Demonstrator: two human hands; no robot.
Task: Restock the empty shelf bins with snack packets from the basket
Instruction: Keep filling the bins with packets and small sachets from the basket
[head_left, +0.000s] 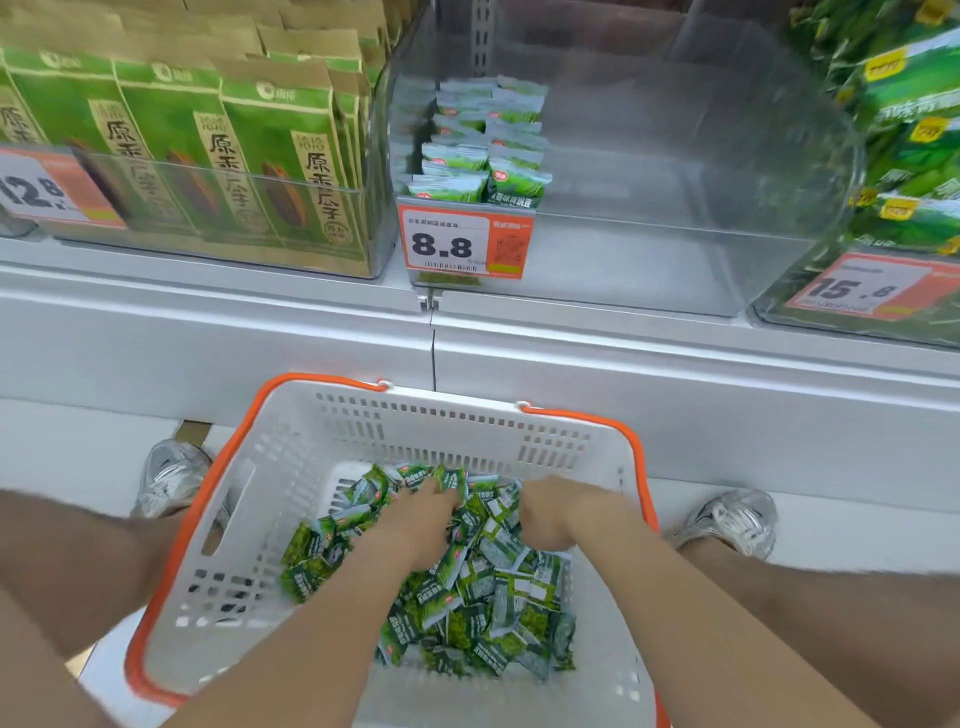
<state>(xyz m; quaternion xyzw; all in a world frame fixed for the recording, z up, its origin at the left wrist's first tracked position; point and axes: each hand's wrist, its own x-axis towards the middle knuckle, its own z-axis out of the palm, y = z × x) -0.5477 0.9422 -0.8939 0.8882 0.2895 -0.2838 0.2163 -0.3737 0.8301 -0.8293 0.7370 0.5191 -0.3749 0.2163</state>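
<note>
A white basket with orange rim sits on the floor between my knees, holding a heap of small green snack packets. Both hands are down in the heap. My left hand has its fingers curled into packets at the far side of the pile. My right hand is curled round packets just to its right. Above, a clear shelf bin holds two short rows of the same green packets at its left side; the rest of it is bare.
A bin of tall green and brown paper bags stands left of the clear bin, and one with large green bags stands right. Price tags 8.8, 12.8 and 15.8 hang on the bin fronts. The grey shelf ledge juts out above the basket.
</note>
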